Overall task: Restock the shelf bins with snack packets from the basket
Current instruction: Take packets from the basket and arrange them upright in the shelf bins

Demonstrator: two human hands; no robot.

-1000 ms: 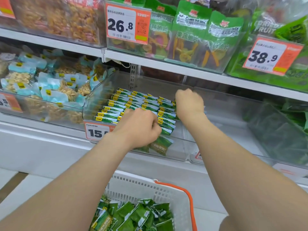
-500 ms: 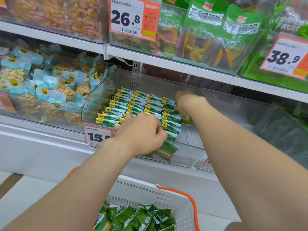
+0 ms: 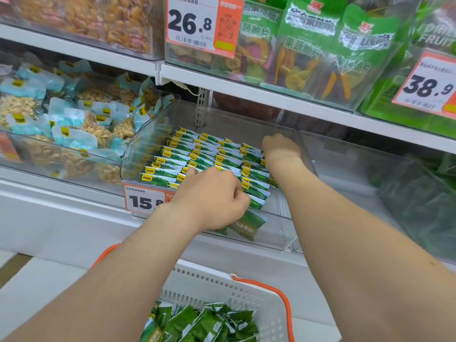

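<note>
Clear bin (image 3: 271, 239) open-topped, packet rows (image 3: 204, 154) filling its left, bare strip right, shelf (image 3: 259, 93) overhead

A 26.8 price tag (image 3: 201, 23) hangs above the upper shelf (image 3: 246, 90); green fruit-crisp bags (image 3: 308, 45) stand beside it; a 38.9 tag (image 3: 429, 85) sits right; pale-blue nut packs (image 3: 74, 134) lie left.

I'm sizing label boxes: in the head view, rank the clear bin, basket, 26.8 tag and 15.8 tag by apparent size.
1. clear bin
2. basket, though cropped and nearer the camera, so unsure against the bin
3. 26.8 tag, cropped at top
4. 15.8 tag, partly behind the left hand
</note>
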